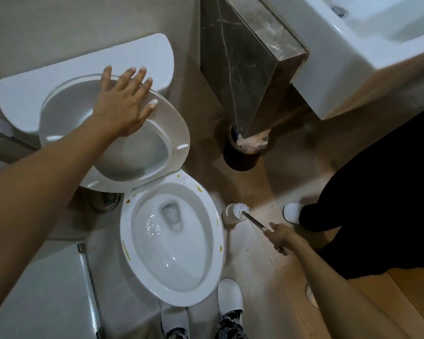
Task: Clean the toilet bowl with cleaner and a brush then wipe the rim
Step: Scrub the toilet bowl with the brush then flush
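No writing I can read anywhere. Tiled bathroom floor [274, 189], sink [367, 52] upper right, bin [242, 155] with tissue beside a marble panel. My left hand [123, 104] lies flat, fingers spread, on the raised toilet seat [142, 152]. Toilet bowl [172, 243] open below; yellow-brown marks on the rim [126, 250]. My right hand [280, 237] is closed around the brush [240, 210] handle, its head at the holder [227, 215] right of the bowl.
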Demonstrator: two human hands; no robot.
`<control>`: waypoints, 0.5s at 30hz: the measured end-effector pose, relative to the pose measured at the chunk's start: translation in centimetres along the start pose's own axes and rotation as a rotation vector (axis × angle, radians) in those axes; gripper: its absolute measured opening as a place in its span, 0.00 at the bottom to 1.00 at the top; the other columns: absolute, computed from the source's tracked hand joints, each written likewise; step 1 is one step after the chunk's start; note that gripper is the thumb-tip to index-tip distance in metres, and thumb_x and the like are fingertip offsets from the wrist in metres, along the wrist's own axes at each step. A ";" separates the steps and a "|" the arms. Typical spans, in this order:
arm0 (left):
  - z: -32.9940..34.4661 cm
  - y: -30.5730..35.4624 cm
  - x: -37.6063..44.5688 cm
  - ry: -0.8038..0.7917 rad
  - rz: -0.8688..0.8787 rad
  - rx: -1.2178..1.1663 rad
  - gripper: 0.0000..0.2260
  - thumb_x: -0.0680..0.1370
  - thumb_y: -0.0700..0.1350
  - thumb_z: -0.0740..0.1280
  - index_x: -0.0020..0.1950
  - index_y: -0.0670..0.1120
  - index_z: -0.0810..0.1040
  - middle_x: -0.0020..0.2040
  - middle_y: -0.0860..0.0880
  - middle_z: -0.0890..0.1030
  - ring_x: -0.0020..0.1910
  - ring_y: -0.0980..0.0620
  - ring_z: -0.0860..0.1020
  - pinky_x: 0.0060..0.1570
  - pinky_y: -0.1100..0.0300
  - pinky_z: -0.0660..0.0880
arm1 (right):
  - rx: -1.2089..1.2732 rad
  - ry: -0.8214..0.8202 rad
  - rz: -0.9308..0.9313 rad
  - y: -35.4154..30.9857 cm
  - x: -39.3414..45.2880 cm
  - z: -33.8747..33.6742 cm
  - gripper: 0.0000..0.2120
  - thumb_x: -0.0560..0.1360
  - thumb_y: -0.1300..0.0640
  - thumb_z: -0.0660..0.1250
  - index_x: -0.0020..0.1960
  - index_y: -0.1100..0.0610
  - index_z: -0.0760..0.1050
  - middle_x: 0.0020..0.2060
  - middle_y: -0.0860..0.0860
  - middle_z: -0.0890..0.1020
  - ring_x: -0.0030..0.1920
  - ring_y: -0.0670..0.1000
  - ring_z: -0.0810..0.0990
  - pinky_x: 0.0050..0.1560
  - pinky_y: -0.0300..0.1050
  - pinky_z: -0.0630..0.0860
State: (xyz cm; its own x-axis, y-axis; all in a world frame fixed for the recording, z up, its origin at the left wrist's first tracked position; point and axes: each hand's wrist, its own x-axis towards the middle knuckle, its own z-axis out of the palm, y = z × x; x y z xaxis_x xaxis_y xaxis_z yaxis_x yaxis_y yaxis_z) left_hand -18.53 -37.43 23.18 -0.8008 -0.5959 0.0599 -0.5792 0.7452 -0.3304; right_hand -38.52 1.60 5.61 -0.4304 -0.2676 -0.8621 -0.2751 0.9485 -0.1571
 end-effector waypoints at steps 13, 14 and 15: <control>0.4 0.0 0.1 0.055 0.005 -0.008 0.28 0.81 0.59 0.46 0.76 0.44 0.60 0.77 0.44 0.55 0.75 0.45 0.55 0.70 0.39 0.44 | 0.157 0.090 0.062 -2.8 6.8 2.2 0.24 0.78 0.61 0.57 0.74 0.59 0.59 0.49 0.61 0.78 0.32 0.53 0.77 0.25 0.40 0.72; 0.4 -0.1 0.1 0.055 0.005 -0.007 0.28 0.81 0.60 0.46 0.75 0.44 0.60 0.77 0.44 0.56 0.75 0.44 0.55 0.70 0.39 0.44 | 0.120 0.155 0.039 -3.3 6.6 2.1 0.20 0.78 0.61 0.58 0.70 0.61 0.65 0.51 0.62 0.78 0.35 0.56 0.80 0.27 0.42 0.75; 0.5 -0.1 0.1 0.053 0.005 -0.004 0.28 0.81 0.60 0.46 0.75 0.44 0.60 0.77 0.44 0.56 0.75 0.44 0.56 0.70 0.39 0.44 | 0.069 0.230 0.006 -3.7 6.5 1.9 0.15 0.77 0.62 0.60 0.64 0.61 0.69 0.52 0.62 0.78 0.40 0.58 0.81 0.32 0.44 0.77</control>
State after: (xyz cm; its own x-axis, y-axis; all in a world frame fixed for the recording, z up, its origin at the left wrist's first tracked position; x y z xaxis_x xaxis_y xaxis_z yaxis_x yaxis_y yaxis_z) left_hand -18.52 -37.70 22.78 -0.8103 -0.5760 0.1078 -0.5761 0.7493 -0.3266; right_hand -38.65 -3.32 -0.36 -0.6184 -0.2856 -0.7321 -0.2156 0.9575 -0.1914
